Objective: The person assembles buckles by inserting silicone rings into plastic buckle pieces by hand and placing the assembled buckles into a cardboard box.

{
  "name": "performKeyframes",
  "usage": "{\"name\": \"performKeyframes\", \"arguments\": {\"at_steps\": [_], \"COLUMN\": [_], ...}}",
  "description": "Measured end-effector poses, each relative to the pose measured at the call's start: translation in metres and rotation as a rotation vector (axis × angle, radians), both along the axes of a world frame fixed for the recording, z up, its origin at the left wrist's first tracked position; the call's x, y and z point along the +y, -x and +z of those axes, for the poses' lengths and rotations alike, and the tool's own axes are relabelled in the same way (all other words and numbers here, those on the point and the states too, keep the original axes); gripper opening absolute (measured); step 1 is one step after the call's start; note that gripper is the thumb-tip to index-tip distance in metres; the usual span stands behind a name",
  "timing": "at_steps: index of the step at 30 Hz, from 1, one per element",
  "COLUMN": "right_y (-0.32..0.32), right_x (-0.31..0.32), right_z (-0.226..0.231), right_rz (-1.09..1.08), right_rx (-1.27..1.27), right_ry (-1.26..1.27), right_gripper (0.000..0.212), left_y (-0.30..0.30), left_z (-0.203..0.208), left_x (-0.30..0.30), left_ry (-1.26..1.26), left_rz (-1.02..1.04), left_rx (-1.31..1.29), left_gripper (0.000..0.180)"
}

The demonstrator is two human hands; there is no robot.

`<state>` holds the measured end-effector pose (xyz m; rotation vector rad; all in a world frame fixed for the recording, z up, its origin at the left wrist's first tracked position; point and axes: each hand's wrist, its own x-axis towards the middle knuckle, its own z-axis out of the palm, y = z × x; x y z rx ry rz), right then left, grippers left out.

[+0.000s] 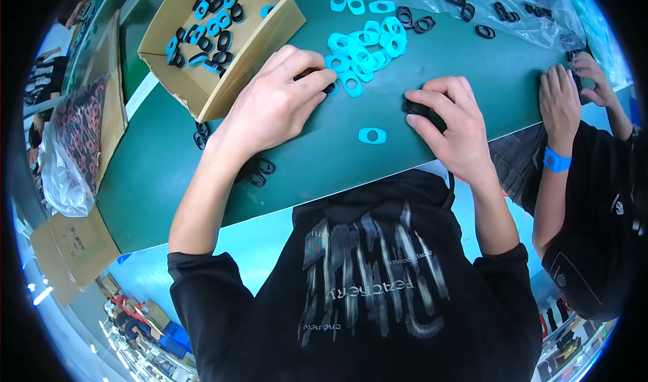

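Note:
My left hand point(280, 98) is closed, its curled fingers around a dark piece beside the pile of turquoise oval rings point(365, 58). The fingers cover most of that piece, and a bit of turquoise shows by the fingertips. To the right, my right hand point(457, 122) pinches a black oval ring point(414, 108) between thumb and fingers, just above the green table. A single turquoise ring point(363, 136) lies flat between my hands. Under my left forearm are a few black rings point(257, 179), and another small group of black rings point(199, 140) sits near the box.
An open cardboard box point(260, 51) at the back left contains several black and turquoise rings. Clear plastic bags point(550, 27) and loose black rings point(424, 24) lie at the back right. A co-worker's hand point(560, 102) works at the table's right end. The green table point(317, 172) curves toward me.

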<state>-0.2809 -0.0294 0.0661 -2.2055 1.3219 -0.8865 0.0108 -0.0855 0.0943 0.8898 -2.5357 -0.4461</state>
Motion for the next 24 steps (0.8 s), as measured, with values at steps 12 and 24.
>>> {"name": "performKeyframes", "arguments": {"at_steps": [12, 24], "right_y": [-0.001, 0.0], "right_x": [0.0, 0.0], "right_z": [0.001, 0.0], "right_rz": [-0.012, 0.016], "right_rx": [-0.006, -0.025], "right_ry": [-0.002, 0.008], "right_gripper": [0.031, 0.031], "left_y": [0.003, -0.01], "left_z": [-0.001, 0.006], "left_x": [-0.011, -0.001], "left_ry": [-0.009, -0.171], "left_rz": [-0.072, 0.024], "left_rx": [-0.015, -0.113], "left_gripper": [0.024, 0.026]}}
